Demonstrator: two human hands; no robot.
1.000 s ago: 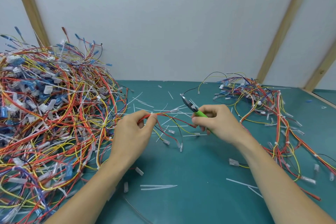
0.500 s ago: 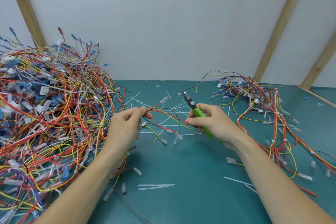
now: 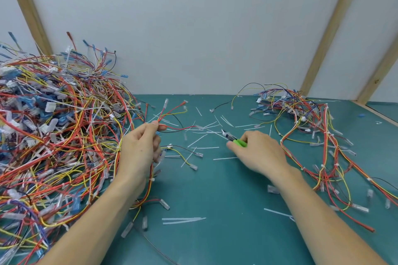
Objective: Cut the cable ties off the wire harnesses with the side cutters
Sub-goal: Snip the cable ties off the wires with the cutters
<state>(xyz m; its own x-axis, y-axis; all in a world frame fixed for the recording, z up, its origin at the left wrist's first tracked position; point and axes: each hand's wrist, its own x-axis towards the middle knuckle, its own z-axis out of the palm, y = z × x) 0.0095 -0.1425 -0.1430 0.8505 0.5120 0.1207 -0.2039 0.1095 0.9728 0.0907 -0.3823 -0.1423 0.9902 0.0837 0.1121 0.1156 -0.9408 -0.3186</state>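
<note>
1. Since the earlier frames the two hands have been drawing apart: the right hand has dropped away from the held harness and is now sitting low, just above the table.
2. The left hand is pinching the held harness between thumb and fingertips, its red, yellow and black wires fanning up and away from that hand.
3. The right hand's grip is curling round the green handles of the side cutters, whose metal tip is pointing toward the held harness; I cannot tell whether the blades are parted.
4. A big wire heap is lying beyond the left hand, away from the cutters.
5. A smaller wire pile is lying on the cutters' far side.
6. White tie offcuts are lying scattered between the held harness and the cutters.
</note>
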